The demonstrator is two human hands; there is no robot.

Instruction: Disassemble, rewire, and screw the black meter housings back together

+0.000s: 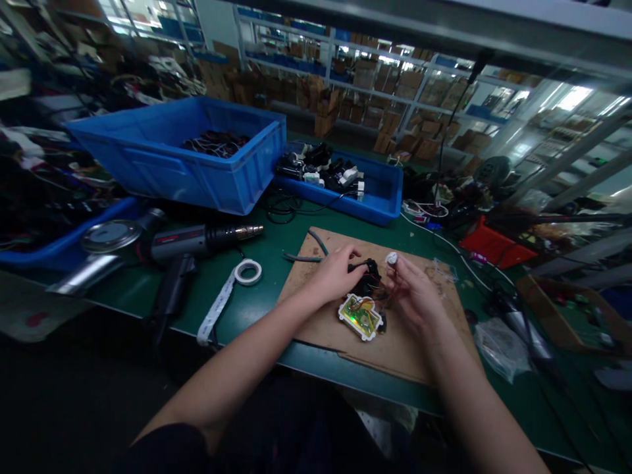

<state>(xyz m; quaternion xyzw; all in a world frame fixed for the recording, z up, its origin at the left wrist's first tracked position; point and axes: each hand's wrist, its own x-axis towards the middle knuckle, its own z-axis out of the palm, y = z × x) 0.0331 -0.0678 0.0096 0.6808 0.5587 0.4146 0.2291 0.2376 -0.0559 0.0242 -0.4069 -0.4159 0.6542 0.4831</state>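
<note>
Brown board [320, 329] lay beneath both hands. The left hand [340, 270] reached across palm-down, fingers on a black part [364, 284]; whether its grip had closed, I couldn't tell. The right hand [417, 289], turned inward, pinched a white-tipped piece [392, 258] beside it. A white-framed circuit board [361, 317] rested just nearer. Green bench [274, 280] showed between the tape roll [248, 282] and the brown board, its front edge just past the board's. Blue bins [182, 174] bordered the far side; shelves [330, 59] stood beyond.
</note>
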